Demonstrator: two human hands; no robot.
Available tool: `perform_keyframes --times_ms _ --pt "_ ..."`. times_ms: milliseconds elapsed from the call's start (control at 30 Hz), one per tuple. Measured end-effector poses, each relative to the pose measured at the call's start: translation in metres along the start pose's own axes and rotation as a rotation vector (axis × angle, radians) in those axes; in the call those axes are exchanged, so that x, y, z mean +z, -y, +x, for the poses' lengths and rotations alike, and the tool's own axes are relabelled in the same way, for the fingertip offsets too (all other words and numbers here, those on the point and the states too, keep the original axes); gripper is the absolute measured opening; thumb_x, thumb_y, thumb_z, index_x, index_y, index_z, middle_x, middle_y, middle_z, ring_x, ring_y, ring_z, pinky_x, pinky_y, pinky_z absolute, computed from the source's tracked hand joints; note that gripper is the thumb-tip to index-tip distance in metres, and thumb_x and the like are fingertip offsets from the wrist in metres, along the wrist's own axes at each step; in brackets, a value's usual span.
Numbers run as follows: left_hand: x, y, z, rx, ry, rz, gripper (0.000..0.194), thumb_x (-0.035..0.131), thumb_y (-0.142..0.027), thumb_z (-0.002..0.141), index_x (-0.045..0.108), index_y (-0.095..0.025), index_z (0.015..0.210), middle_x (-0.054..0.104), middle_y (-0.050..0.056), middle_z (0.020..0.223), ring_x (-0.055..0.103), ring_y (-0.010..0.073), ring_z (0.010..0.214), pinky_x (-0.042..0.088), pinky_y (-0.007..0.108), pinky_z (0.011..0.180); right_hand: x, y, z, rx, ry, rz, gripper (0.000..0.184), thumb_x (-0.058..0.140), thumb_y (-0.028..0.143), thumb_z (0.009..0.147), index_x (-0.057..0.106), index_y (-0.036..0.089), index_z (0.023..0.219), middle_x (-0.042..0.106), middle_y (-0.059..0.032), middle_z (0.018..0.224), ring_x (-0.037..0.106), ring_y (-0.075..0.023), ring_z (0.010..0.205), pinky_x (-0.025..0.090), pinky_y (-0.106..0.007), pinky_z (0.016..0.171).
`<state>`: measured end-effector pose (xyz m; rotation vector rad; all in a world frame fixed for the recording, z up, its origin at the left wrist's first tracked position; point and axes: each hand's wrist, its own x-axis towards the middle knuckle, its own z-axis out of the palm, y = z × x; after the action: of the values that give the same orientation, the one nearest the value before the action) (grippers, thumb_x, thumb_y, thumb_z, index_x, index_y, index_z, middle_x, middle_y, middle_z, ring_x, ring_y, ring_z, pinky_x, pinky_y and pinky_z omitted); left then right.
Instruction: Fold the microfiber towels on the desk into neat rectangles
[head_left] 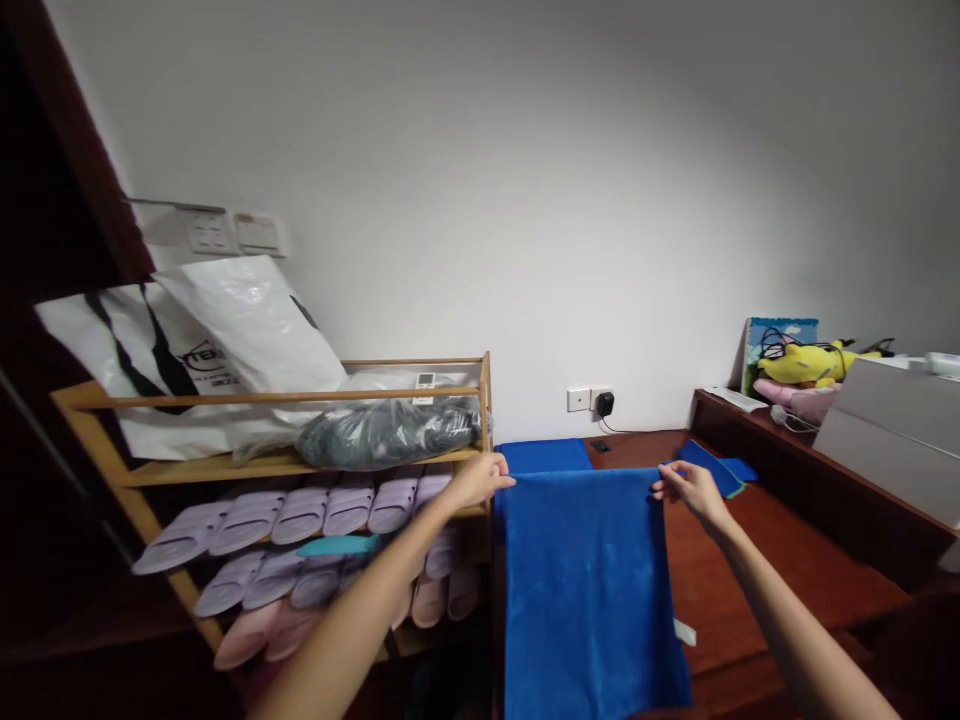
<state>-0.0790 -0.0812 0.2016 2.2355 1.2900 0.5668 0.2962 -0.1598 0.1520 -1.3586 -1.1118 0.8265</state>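
Note:
A bright blue towel (589, 590) hangs spread out in front of me, held by its top edge. My left hand (480, 478) pinches its upper left corner, fingers closed. My right hand (690, 488) pinches the upper right corner, fingers closed too. Behind the towel's top edge, a folded blue cloth (544, 456) lies on the dark wooden surface (757, 570). Another small blue cloth (720, 468) rests just beyond my right hand.
A wooden shoe rack (296, 462) at the left holds rows of lilac and pink slippers (300, 515), a dark bagged bundle (390, 432) and white plastic bags (225, 340). A wall socket with a plug (592, 401) is behind. A yellow plush toy (806, 362) and grey boxes (892, 430) stand at right.

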Motion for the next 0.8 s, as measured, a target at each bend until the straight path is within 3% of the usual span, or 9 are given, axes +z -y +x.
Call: perform_keyframes --times_ms 233,400,500,633,733,800 --pt "0.071 0.059 0.033 -0.173 -0.202 0.101 0.005 0.061 -0.025 0.076 0.058 -0.021 0.078 0.061 -0.002 0.072 0.057 0.0150 0.075 0.037 0.023 0.067 0.046 -0.091 0.037 0.095 -0.083 0.117 0.051 0.071 0.064 0.046 0.052 0.020 0.061 0.069 -0.0089 0.058 0.068 -0.0236 0.061 0.055 -0.033 0.061" --pt "0.096 0.085 0.059 -0.239 -0.245 0.131 0.005 0.054 -0.025 0.083 0.056 -0.023 0.087 0.063 -0.002 0.073 0.060 0.0140 0.074 0.038 0.023 0.066 0.058 -0.126 0.064 0.090 -0.124 0.175 0.053 0.070 0.065 0.046 0.054 0.019 0.067 0.071 -0.0091 0.067 0.069 -0.0247 0.071 0.056 -0.034 0.068" --pt "0.108 0.094 0.076 -0.290 -0.227 0.126 0.007 0.049 -0.023 0.087 0.055 -0.021 0.090 0.060 -0.006 0.061 0.059 0.0106 0.057 0.040 0.021 0.058 0.064 -0.139 0.081 0.088 -0.129 0.163 0.053 0.070 0.064 0.047 0.054 0.019 0.070 0.071 -0.0085 0.067 0.069 -0.0248 0.072 0.056 -0.034 0.068" --pt "0.119 0.108 0.093 -0.340 -0.203 0.141 0.015 0.042 -0.024 0.091 0.054 -0.016 0.097 0.061 -0.006 0.060 0.054 0.0086 0.045 0.043 0.022 0.050 0.069 -0.156 0.101 0.089 -0.113 0.055 0.051 0.063 0.065 0.055 0.055 0.019 0.074 0.071 -0.0097 0.072 0.069 -0.0249 0.076 0.056 -0.033 0.069" --pt "0.132 0.113 0.100 -0.325 -0.222 0.221 0.022 0.041 -0.019 0.089 0.054 -0.018 0.107 0.067 0.002 0.075 0.065 0.0149 0.067 0.049 0.027 0.062 0.082 -0.169 0.108 0.054 -0.064 -0.101 0.054 0.055 0.064 0.064 0.058 0.017 0.090 0.071 -0.0120 0.089 0.067 -0.0259 0.091 0.055 -0.035 0.079" --pt "0.149 0.110 0.104 -0.272 -0.235 0.291 0.037 0.040 -0.012 0.086 0.050 -0.017 0.121 0.067 0.012 0.102 0.063 0.0220 0.098 0.048 0.035 0.083 0.104 -0.177 0.109 0.001 -0.003 -0.227 0.061 0.053 0.061 0.068 0.055 0.017 0.110 0.066 -0.0136 0.112 0.059 -0.0265 0.108 0.049 -0.039 0.091"
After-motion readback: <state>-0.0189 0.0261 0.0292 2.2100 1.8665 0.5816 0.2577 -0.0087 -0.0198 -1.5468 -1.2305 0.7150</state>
